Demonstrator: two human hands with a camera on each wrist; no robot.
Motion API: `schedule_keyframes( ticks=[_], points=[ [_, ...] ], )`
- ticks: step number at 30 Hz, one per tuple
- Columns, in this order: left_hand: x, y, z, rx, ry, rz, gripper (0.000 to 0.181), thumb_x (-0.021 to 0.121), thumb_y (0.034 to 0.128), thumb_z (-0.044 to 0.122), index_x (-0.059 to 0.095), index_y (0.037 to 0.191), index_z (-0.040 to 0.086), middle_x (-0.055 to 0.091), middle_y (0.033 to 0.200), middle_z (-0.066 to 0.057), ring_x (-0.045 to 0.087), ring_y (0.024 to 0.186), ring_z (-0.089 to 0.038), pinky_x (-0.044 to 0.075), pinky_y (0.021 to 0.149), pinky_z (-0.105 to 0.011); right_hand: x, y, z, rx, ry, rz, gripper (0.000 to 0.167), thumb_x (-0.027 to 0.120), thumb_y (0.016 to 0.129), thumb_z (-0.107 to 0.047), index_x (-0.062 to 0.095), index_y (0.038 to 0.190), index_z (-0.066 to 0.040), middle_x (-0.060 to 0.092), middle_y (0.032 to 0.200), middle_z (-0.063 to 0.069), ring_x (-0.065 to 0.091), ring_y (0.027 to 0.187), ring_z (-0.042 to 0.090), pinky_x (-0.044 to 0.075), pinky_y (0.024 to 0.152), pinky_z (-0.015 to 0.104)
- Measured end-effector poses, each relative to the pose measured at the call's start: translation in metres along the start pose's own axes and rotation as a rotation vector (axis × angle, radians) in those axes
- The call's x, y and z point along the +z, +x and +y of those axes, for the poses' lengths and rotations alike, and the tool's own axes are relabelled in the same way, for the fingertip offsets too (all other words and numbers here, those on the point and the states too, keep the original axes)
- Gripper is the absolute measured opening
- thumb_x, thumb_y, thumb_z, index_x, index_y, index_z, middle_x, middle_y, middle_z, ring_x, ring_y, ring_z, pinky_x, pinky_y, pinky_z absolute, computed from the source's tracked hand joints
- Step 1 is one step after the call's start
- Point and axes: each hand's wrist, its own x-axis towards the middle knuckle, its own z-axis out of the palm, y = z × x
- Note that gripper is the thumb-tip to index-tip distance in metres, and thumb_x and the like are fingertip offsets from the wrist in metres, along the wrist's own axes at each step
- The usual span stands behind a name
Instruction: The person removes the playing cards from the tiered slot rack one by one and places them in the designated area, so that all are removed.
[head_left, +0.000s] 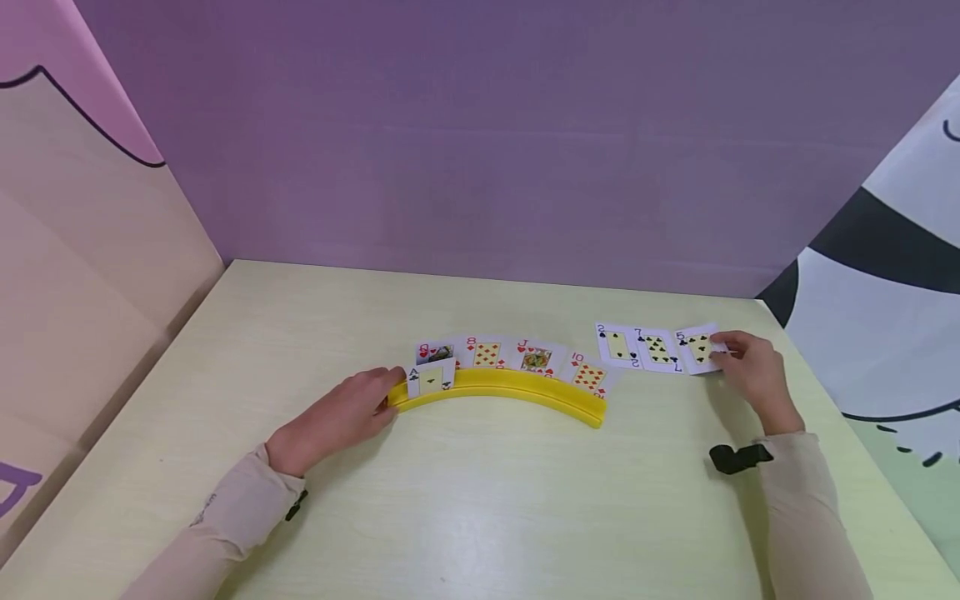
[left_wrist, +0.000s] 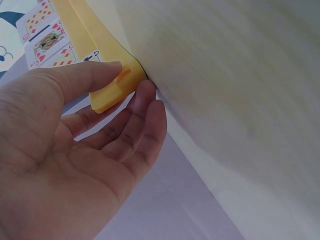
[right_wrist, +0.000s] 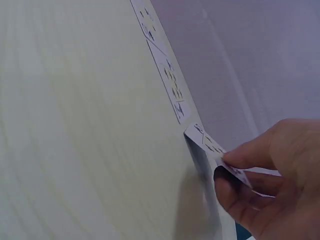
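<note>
A curved yellow card holder (head_left: 517, 383) lies on the table, its left end gripped between the thumb and fingers of my left hand (head_left: 345, 417). A black ace (head_left: 431, 378) stands in its front at the left. Behind stand red cards: a partly covered face card (head_left: 435, 351), an eight of diamonds (head_left: 487, 353), a jack (head_left: 537, 358) and a ten of diamonds (head_left: 588, 377). At the right, my right hand (head_left: 753, 375) pinches a black five (head_left: 696, 348) by its right edge. In the right wrist view that card (right_wrist: 207, 142) is tilted, its near edge raised.
A black two (head_left: 617, 345) and a black seven (head_left: 658, 349) lie face up in a row left of the five. A purple wall (head_left: 480, 150) rises behind the pale table (head_left: 480, 517). Printed panels flank both sides.
</note>
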Motion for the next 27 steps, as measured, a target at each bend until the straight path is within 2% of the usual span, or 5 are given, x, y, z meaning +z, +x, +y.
schedule_keyframes(
  ticks=[4, 7, 13, 18, 27],
  points=[
    [0.0, -0.001, 0.0, -0.005, -0.002, -0.003, 0.03, 0.067, 0.0919, 0.006, 0.057, 0.12, 0.001, 0.065, 0.112, -0.013, 0.06, 0.088, -0.019, 0.054, 0.067, -0.024, 0.001, 0.002, 0.004, -0.03, -0.037, -0.087, 0.045, 0.059, 0.097, -0.014, 0.051, 0.135, 0.008, 0.046, 0.134, 0.038, 0.046, 0.109, 0.046, 0.039, 0.086, 0.056],
    [-0.001, -0.001, 0.0, -0.007, -0.004, -0.005, 0.03, 0.068, 0.0919, 0.006, 0.057, 0.12, 0.001, 0.065, 0.111, -0.012, 0.06, 0.087, -0.018, 0.053, 0.067, -0.024, 0.003, 0.003, 0.003, -0.068, -0.073, -0.111, 0.047, 0.061, 0.096, -0.015, 0.05, 0.135, 0.01, 0.044, 0.136, 0.04, 0.045, 0.112, 0.049, 0.038, 0.091, 0.062],
    [0.0, -0.001, 0.0, 0.01, -0.008, 0.005, 0.027, 0.067, 0.0921, 0.006, 0.058, 0.118, 0.002, 0.065, 0.109, -0.011, 0.059, 0.086, -0.018, 0.053, 0.068, -0.024, 0.005, 0.001, -0.001, -0.143, -0.134, -0.119, 0.044, 0.064, 0.094, -0.012, 0.054, 0.128, 0.014, 0.045, 0.132, 0.043, 0.043, 0.117, 0.055, 0.033, 0.097, 0.067],
    [0.001, -0.001, 0.0, 0.011, 0.002, 0.001, 0.028, 0.067, 0.0922, 0.006, 0.057, 0.118, 0.002, 0.065, 0.109, -0.011, 0.059, 0.087, -0.018, 0.054, 0.07, -0.025, 0.007, 0.0, 0.0, -0.147, -0.17, -0.12, 0.043, 0.063, 0.094, -0.012, 0.055, 0.127, 0.014, 0.047, 0.13, 0.043, 0.043, 0.115, 0.054, 0.032, 0.097, 0.066],
    [0.001, -0.001, 0.0, 0.015, 0.017, 0.008, 0.03, 0.068, 0.0922, 0.008, 0.057, 0.119, 0.002, 0.066, 0.111, -0.012, 0.061, 0.089, -0.019, 0.057, 0.072, -0.028, 0.01, 0.001, -0.004, -0.162, -0.19, -0.099, 0.04, 0.061, 0.094, -0.011, 0.056, 0.125, 0.015, 0.048, 0.129, 0.043, 0.04, 0.118, 0.06, 0.027, 0.098, 0.069]
  ],
)
